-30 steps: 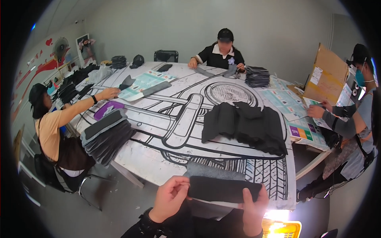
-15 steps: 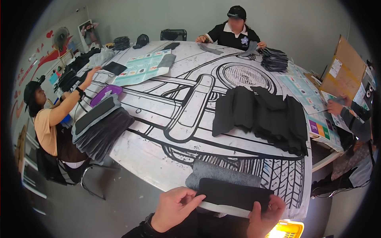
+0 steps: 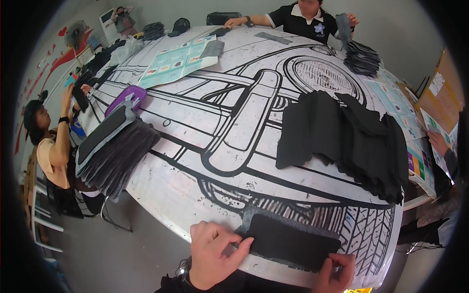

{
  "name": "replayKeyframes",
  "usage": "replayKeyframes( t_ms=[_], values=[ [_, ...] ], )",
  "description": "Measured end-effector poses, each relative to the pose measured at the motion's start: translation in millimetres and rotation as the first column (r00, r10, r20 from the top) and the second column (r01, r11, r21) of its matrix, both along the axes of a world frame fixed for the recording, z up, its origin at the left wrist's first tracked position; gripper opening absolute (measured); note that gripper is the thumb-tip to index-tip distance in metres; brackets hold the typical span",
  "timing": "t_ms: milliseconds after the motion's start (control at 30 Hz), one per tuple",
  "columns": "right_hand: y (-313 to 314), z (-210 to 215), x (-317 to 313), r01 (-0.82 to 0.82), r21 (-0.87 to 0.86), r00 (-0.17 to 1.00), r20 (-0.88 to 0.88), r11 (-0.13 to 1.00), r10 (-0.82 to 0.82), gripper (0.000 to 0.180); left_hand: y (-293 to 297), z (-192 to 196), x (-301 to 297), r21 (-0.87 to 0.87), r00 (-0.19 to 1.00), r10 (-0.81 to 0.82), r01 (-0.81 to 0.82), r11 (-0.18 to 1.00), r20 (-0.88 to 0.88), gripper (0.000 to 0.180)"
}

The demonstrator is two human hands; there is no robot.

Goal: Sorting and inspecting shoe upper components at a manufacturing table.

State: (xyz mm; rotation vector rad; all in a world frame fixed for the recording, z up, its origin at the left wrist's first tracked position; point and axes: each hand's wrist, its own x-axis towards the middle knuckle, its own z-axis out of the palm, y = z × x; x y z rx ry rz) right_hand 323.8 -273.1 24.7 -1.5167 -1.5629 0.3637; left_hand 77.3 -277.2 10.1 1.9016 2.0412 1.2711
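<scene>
Head view, black cloth strip point(image 3: 295, 242), left fingers point(image 3: 240, 252) pinching one end, right fingers point(image 3: 345, 262) the other

Softly, evenly lit across the white table point(image 3: 171, 198), bowing its near edge, losing detail in black cloth point(image 3: 293, 241), pitch-dark at the corners!

To your far left: one round fan point(image 3: 75, 33); one pale, crumpled plastic bag point(image 3: 128, 51). To your left: one purple tray point(image 3: 117, 104); one person in a tan top point(image 3: 51, 156). Far from you: one black cap point(image 3: 180, 27); one black chair point(image 3: 223, 18), right of the cap; one person in a black, white-collared shirt point(image 3: 308, 24). To your right: one brown cardboard box point(image 3: 442, 100).
</scene>
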Motion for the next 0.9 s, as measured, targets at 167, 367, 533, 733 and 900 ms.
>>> replayKeyframes(
  t_ms=[167,367,533,733,900],
  values=[
    [1.1,-0.8,-1.7,0.014,-0.003,0.998,0.067,1.000,-0.014,0.008,4.3,2.9,0.2,0.042,0.999,-0.024,0.026,0.999,-0.042,0.027],
    [0.3,-3.9,0.6,0.019,0.000,0.995,0.100,1.000,-0.019,0.009,6.9,4.9,3.3,0.056,0.999,0.013,-0.011,0.998,-0.036,0.027],
    [4.7,-4.8,1.8,0.004,0.025,0.991,0.134,1.000,-0.007,0.009,6.0,4.4,3.2,0.059,0.996,0.047,-0.042,0.997,-0.079,0.027],
    [7.5,3.7,-2.7,-0.005,-0.041,0.994,0.113,0.999,0.009,0.009,6.4,6.8,5.6,0.056,0.994,0.071,-0.066,0.996,-0.084,0.025],
    [8.2,2.2,-1.5,0.016,-0.037,0.991,0.134,0.999,-0.011,0.007,9.2,4.0,7.9,0.057,0.994,0.060,-0.055,0.997,-0.096,0.025]
  ],
)
